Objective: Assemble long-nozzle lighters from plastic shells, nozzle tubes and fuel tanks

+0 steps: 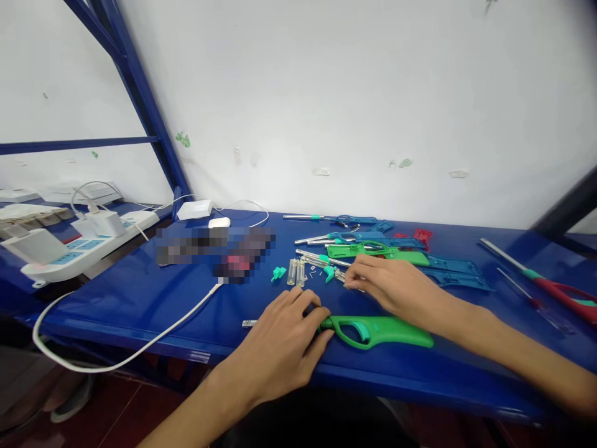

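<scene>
My left hand (291, 339) is closed round the front of a green lighter (401, 331), near its metal tube, which pokes out on the left. The lighter lies along the front of the blue table (186, 317), its handle to the right. Behind it, my right hand (385, 283) has its fingertips pinched together at the small parts; what they hold, if anything, is hidden. Just left of those fingertips is a teal piece (329, 274). Two clear cylinders (296, 272) stand out beside another teal piece (278, 273).
Opened blue and green lighter shells (452, 267) and metal tubes lie behind my right hand. A red lighter (564, 292) and a screwdriver (536, 302) are at the right. Left are blurred items, a white cable (158, 344) and a power strip (69, 255). A white wall stands behind.
</scene>
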`<act>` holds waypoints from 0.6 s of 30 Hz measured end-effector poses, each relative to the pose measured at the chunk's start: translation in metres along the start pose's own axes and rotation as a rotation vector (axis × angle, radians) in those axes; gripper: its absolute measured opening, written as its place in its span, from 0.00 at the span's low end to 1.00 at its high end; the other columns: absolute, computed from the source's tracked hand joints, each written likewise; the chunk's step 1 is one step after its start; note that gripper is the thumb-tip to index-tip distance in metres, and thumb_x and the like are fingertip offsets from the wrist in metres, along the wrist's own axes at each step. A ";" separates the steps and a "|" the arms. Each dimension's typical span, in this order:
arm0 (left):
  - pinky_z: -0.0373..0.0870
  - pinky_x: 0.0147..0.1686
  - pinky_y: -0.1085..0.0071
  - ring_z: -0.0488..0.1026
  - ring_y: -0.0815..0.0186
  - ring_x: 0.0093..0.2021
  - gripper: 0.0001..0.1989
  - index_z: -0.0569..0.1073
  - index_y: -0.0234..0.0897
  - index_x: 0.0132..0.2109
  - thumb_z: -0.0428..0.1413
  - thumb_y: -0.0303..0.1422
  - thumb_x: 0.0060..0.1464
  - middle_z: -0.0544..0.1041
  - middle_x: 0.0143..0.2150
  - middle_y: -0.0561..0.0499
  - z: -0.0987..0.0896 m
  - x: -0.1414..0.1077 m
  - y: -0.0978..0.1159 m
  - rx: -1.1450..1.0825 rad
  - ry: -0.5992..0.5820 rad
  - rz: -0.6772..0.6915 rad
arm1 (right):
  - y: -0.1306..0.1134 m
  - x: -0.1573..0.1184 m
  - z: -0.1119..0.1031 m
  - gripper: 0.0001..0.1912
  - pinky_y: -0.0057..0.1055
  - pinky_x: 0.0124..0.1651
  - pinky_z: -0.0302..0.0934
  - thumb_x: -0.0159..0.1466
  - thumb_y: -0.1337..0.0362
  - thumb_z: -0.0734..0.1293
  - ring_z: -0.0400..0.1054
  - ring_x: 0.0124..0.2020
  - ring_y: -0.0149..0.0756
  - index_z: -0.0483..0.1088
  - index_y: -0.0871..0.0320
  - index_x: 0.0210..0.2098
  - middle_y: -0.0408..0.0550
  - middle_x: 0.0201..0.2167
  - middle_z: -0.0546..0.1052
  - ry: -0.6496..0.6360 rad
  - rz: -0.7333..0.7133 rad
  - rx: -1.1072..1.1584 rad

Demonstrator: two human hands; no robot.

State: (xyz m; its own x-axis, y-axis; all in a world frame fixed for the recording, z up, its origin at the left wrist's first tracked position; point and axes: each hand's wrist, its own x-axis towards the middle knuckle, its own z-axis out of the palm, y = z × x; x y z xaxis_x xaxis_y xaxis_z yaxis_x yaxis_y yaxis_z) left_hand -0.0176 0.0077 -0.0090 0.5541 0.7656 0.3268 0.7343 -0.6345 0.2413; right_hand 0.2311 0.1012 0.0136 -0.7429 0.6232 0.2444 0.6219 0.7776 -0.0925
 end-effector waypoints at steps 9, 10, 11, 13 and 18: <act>0.74 0.56 0.46 0.73 0.53 0.53 0.12 0.73 0.38 0.57 0.51 0.32 0.72 0.74 0.52 0.44 0.004 -0.002 -0.003 0.004 0.029 0.016 | -0.016 -0.033 -0.018 0.17 0.35 0.41 0.62 0.78 0.52 0.54 0.72 0.36 0.38 0.68 0.52 0.41 0.44 0.38 0.77 -0.020 0.248 0.209; 0.73 0.56 0.46 0.72 0.52 0.53 0.12 0.72 0.38 0.58 0.50 0.32 0.72 0.74 0.52 0.44 0.004 -0.002 -0.003 0.004 0.031 0.016 | -0.017 -0.038 -0.019 0.17 0.35 0.42 0.62 0.78 0.51 0.54 0.71 0.36 0.37 0.68 0.51 0.42 0.44 0.38 0.77 -0.023 0.277 0.234; 0.73 0.57 0.46 0.72 0.52 0.53 0.12 0.72 0.38 0.58 0.50 0.31 0.72 0.74 0.52 0.44 0.004 -0.002 -0.003 0.001 0.029 0.015 | -0.017 -0.043 -0.020 0.17 0.35 0.42 0.62 0.77 0.50 0.54 0.71 0.37 0.37 0.68 0.51 0.41 0.44 0.38 0.77 -0.024 0.303 0.258; 0.73 0.57 0.46 0.72 0.53 0.53 0.11 0.73 0.38 0.56 0.50 0.31 0.72 0.74 0.52 0.45 0.004 -0.002 -0.003 -0.013 0.017 0.013 | -0.016 -0.052 -0.022 0.18 0.35 0.43 0.62 0.77 0.49 0.54 0.71 0.37 0.37 0.67 0.51 0.41 0.43 0.38 0.76 -0.020 0.352 0.294; 0.74 0.54 0.49 0.72 0.54 0.52 0.10 0.73 0.39 0.55 0.50 0.30 0.72 0.74 0.51 0.46 0.003 0.000 -0.004 -0.039 0.008 0.011 | -0.008 -0.073 -0.024 0.19 0.33 0.39 0.63 0.77 0.49 0.54 0.70 0.33 0.37 0.67 0.51 0.38 0.42 0.33 0.75 0.054 0.435 0.300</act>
State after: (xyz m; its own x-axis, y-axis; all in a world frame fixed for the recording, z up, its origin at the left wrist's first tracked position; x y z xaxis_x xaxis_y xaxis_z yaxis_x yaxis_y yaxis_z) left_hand -0.0198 0.0106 -0.0129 0.5591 0.7577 0.3366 0.7122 -0.6468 0.2729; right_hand 0.2861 0.0478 0.0197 -0.4129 0.8947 0.1703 0.7657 0.4423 -0.4670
